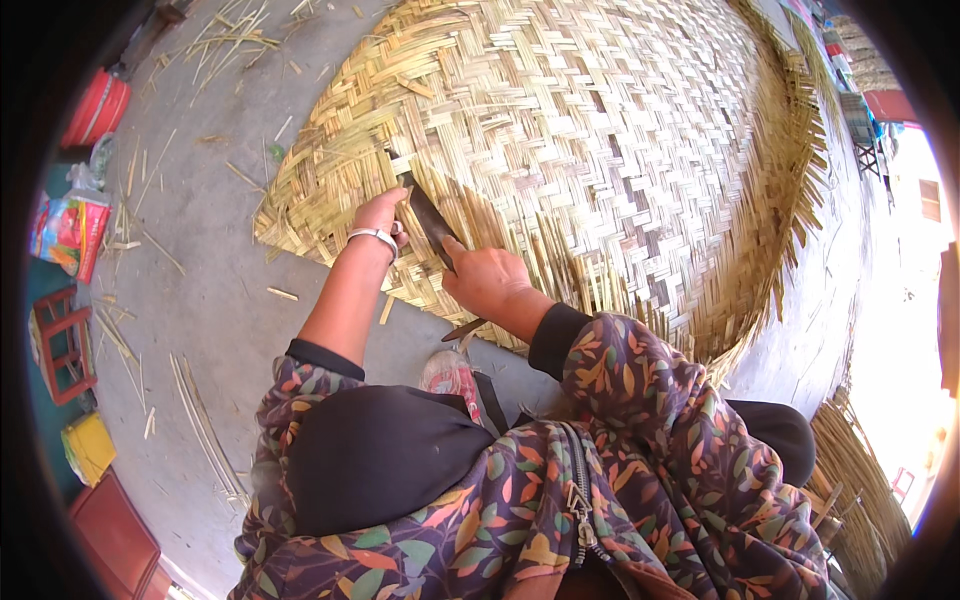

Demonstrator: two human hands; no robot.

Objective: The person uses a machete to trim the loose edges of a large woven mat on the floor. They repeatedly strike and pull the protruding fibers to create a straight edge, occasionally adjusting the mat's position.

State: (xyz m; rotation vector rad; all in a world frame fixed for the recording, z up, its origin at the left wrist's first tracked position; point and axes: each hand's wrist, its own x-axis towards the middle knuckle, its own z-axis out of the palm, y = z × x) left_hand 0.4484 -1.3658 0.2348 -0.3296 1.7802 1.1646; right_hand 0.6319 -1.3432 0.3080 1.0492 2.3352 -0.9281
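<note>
A large woven mat of pale split-bamboo strips lies on the floor before me, its loose strip ends sticking up along the near edge. My right hand is closed round a long dark knife, whose blade lies slantwise over the mat near its left corner. A dark pointed end shows below that hand. My left hand, with a pale bangle at the wrist, has its fingers curled by the far end of the blade. What the left fingers grip is hidden.
Loose strips and offcuts litter the grey floor at left. Along the left edge stand a red-brown wooden frame, a yellow object and colourful bags. A bundle of long strips lies at lower right.
</note>
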